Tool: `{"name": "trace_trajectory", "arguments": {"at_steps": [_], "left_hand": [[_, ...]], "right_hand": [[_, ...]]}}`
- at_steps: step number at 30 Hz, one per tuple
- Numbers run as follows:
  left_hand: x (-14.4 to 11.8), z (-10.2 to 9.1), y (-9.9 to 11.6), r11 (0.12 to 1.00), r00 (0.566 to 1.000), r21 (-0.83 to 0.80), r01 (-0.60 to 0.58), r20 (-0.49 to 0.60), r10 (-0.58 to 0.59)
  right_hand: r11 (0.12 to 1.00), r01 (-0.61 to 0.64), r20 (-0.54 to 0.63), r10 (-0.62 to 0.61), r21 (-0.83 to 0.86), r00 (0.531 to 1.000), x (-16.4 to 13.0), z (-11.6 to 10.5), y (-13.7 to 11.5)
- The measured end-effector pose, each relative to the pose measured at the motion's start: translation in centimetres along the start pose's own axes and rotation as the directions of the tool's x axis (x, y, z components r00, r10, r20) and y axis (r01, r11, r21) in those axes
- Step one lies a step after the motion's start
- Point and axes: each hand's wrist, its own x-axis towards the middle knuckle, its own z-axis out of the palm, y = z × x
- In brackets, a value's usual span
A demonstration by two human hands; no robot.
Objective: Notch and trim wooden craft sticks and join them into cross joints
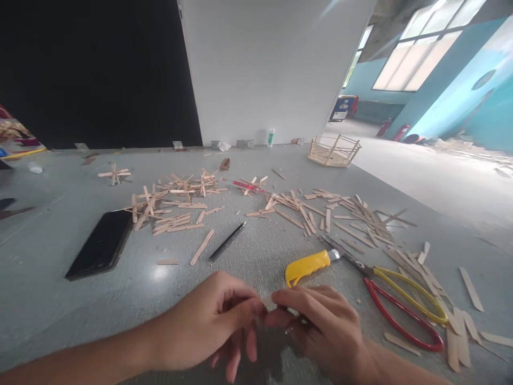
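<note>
My left hand point(218, 326) and my right hand point(320, 321) meet low in the middle of the view, above the grey tabletop point(132, 299). Thumb and forefinger of each pinch a short pale piece of craft stick point(267, 303), mostly covered by the fingers. A tiny shiny spot shows under my right fingers, too small to name. Just beyond my right hand lies a yellow-handled utility knife point(308, 266). Scissors point(401, 294) with one red and one yellow handle lie to its right. A black pen point(227, 241) rests farther ahead.
Loose craft sticks point(296, 208) spread across the table, with a heap point(184, 187) at left. A black phone point(100, 245) lies left. A stick-built frame point(334, 151) stands at the back right edge. A small glue bottle point(271, 137) stands against the white panel point(276, 69).
</note>
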Motion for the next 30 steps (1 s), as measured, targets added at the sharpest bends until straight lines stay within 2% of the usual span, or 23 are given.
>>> {"name": "trace_trajectory", "arguments": {"at_steps": [4,10,13,15,18,20,22,24,27,30], "left_hand": [[-1.0,0.5,0.7,0.997,0.997,-0.068,0.025,0.076,-0.019],[-2.6,0.5,2.4,0.998,0.994,-0.064,0.011,0.111,-0.004],[-2.7,1.0,2.4,0.997,0.999,-0.070,0.024,0.049,-0.020],[-2.6,1.4,1.9,0.997,1.000,-0.081,0.013,-0.003,-0.013],[-2.2,2.1,1.0,0.995,0.997,-0.094,-0.020,-0.071,0.014],[-2.0,2.7,0.5,0.995,0.988,-0.079,-0.065,-0.142,0.053],[-1.8,3.3,0.2,0.992,0.976,-0.048,-0.116,-0.192,0.105],[-1.6,3.8,0.0,0.990,0.968,-0.027,-0.140,-0.213,0.131],[-1.5,4.1,0.1,0.991,0.950,0.038,-0.131,-0.282,0.136],[-1.9,4.1,0.3,0.987,0.953,0.127,-0.099,-0.273,0.131]], "right_hand": [[0.998,-0.005,-0.022,0.006,0.056,1.000,0.1,-0.9,-0.8],[0.993,-0.049,-0.125,0.035,-0.110,0.992,1.3,-2.5,-1.7],[0.973,-0.136,-0.179,0.102,-0.189,0.978,1.6,-2.6,-2.0],[0.958,-0.215,-0.154,0.187,-0.190,0.970,1.3,-2.3,-2.3],[0.957,-0.288,-0.136,0.280,-0.046,0.950,0.3,-1.6,-2.8],[0.947,-0.313,-0.215,0.321,0.071,0.922,-0.5,-1.1,-3.0],[0.946,-0.302,-0.254,0.323,0.117,0.912,-1.1,-0.7,-3.1],[0.955,-0.274,-0.240,0.293,0.111,0.925,-1.5,-0.7,-3.0],[0.959,-0.271,-0.202,0.283,0.087,0.937,-1.7,-0.8,-2.9],[0.948,-0.297,-0.238,0.316,0.114,0.918,-1.7,-0.5,-3.1]]}}
